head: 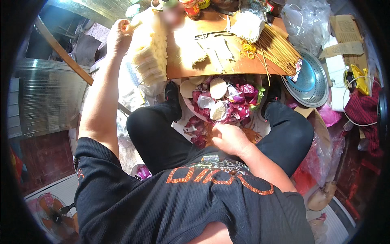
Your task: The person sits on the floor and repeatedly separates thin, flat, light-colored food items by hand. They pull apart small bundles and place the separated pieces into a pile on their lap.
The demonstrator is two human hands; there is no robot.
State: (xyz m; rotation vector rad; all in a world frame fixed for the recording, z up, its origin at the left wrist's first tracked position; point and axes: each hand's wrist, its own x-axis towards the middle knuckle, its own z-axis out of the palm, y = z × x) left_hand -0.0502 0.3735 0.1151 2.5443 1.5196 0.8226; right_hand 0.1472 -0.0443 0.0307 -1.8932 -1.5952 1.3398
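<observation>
My left hand [119, 38] is raised at the far left of the table, fingers curled around the end of a pale piece [135, 25]. Glare blurs its outline. Beside it rises a tall stack of pale layered food pieces [149, 58]. My right hand [232, 138] hovers above my lap with bent fingers, close to the near rim of a waste basin [198, 113]. Whether it holds something small is hidden. Red onion skins [240, 109] and pale round slices [218, 88] fill the basin. Short trimmed bundles, apparently enoki mushroom [199, 56], lie on the wooden tabletop [182, 68].
Bamboo skewers [278, 45] poke past the table's right edge, near yellow rubber bands [248, 48] and a slim black-edged tool [210, 35]. Jars [191, 8] line the back. A metal colander [320, 82] holds a blue bowl [306, 77]. A fan [56, 213] stands lower left.
</observation>
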